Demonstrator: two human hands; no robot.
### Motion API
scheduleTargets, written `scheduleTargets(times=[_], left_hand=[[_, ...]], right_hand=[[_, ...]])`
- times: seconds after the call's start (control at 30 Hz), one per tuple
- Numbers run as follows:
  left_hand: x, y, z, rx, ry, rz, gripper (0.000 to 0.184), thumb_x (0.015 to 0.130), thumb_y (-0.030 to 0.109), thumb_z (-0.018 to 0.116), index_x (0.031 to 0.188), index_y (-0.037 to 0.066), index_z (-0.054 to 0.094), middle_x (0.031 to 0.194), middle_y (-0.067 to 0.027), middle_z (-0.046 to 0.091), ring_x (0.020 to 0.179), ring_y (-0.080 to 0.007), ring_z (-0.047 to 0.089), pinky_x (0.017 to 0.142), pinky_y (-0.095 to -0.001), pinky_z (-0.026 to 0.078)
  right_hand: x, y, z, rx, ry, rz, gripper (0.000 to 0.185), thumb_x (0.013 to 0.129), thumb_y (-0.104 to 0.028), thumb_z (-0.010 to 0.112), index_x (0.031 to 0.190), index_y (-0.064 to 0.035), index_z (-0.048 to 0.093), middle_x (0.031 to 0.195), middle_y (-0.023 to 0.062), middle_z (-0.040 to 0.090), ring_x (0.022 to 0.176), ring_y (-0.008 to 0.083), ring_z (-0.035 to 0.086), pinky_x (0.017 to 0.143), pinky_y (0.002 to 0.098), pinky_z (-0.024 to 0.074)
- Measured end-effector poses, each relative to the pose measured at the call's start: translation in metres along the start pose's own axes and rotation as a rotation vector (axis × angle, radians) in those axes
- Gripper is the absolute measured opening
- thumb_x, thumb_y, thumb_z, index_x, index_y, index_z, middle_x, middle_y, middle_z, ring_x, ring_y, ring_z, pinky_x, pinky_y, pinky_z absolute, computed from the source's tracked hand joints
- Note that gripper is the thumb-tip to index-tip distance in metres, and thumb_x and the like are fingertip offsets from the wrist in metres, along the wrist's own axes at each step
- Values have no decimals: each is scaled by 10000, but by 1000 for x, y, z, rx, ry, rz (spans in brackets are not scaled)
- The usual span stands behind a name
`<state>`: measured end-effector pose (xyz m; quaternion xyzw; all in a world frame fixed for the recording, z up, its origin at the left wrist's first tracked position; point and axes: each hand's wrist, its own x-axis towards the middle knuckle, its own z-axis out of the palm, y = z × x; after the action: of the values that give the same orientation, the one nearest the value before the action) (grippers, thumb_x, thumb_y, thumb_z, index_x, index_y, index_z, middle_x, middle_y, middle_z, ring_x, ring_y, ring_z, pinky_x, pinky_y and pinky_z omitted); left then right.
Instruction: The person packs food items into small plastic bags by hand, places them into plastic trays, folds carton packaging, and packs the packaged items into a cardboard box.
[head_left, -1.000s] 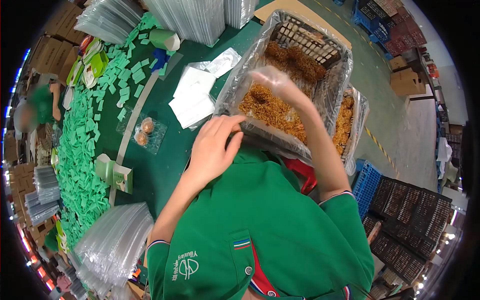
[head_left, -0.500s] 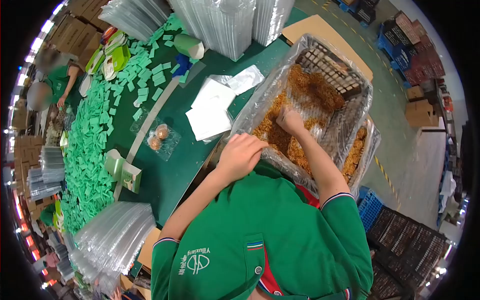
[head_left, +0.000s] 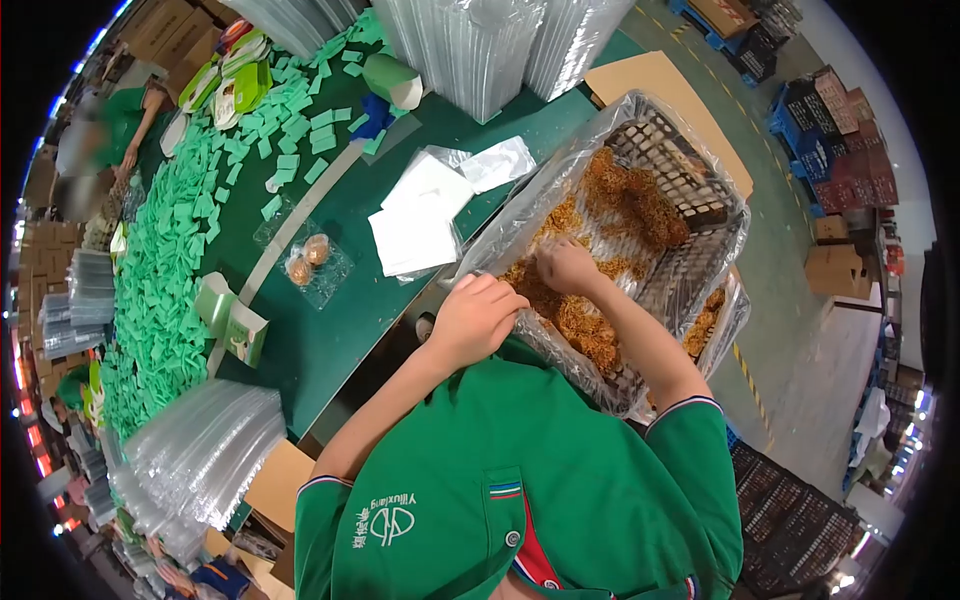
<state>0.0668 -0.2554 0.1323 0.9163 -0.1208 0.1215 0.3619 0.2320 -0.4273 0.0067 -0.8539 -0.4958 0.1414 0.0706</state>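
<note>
Brown shreds (head_left: 588, 338) like a light touch — right hand (head_left: 568, 266) among them, left hand (head_left: 478, 318) loosely curled by the crate liner (head_left: 522, 208), can't tell if either's gripping.

The green shirt (head_left: 560, 440) has white letters (head_left: 392, 500) on its front that look like "Yiliuxiang". They show upside down. A round white mark (head_left: 390, 525) is next to them, with small signs beside it that are too tiny to read. The brown boxes (head_left: 180, 35) and the little green box (head_left: 245, 335) have print too small to read.
</note>
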Motion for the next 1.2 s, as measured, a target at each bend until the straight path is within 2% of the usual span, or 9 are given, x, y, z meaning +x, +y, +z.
scheduleTargets(times=[0.17,0.3,0.4,0.5,0.63,0.8,0.9,1.03,1.2], left_hand=[[-3,5,0,20,20,0,140,723,71,605,859,98,627,795,-10,560,809,-192,517,715,-317,372],[-9,9,-11,-132,65,-82,134,764,41,575,884,76,623,823,-37,571,830,-225,536,741,-332,415],[-8,12,-20,-336,123,-266,132,810,22,547,920,51,615,880,-60,582,867,-213,549,773,-315,439],[13,8,-31,-590,115,-389,195,908,86,486,1077,37,569,1051,-45,569,904,-130,538,808,-277,441],[49,-8,-7,-1094,-80,-583,318,949,210,445,1215,40,482,1119,-44,550,936,-129,551,828,-280,451],[69,-2,14,-1553,-310,-772,337,942,223,466,1229,46,471,1133,-46,547,997,-125,556,853,-288,456],[68,3,23,-1489,-318,-612,259,915,211,523,1130,68,514,1019,-24,574,935,-122,567,829,-271,455],[68,0,29,-1283,-320,-491,161,907,150,523,1036,55,539,888,9,549,810,-73,505,714,-222,406],[68,2,26,-1021,-220,-415,145,906,118,498,1021,43,544,893,23,530,797,-55,461,722,-202,380]], right_hand=[[1,-16,37,-360,79,-29,260,793,-197,516,974,-20,574,870,161,624,899,311,580,820,391,452],[3,-1,-11,527,-259,270,373,789,-197,550,1109,-7,520,1037,154,611,839,312,615,743,409,488],[-17,-7,-50,1357,81,459,425,787,-195,596,1166,-24,508,982,102,615,839,252,615,747,406,503],[-41,-33,-112,1832,123,299,500,775,-193,644,1209,-9,476,1016,81,591,882,200,592,785,396,512],[-53,-59,-125,1941,151,-10,522,745,-271,648,1159,-14,459,1065,110,551,934,219,580,789,370,512],[-64,-70,-122,1884,160,-25,501,747,-422,610,1024,-17,509,910,74,570,792,167,570,646,277,474],[-77,-63,-101,1903,372,111,487,786,-479,540,962,-25,549,881,65,565,736,151,565,616,246,461],[-88,-71,-126,1767,182,47,500,785,-473,556,1010,-26,565,923,68,551,798,157,566,643,280,487],[-90,-61,-100,1772,204,166,403,777,-251,639,1114,-50,546,914,-5,556,820,97,525,700,246,438]])
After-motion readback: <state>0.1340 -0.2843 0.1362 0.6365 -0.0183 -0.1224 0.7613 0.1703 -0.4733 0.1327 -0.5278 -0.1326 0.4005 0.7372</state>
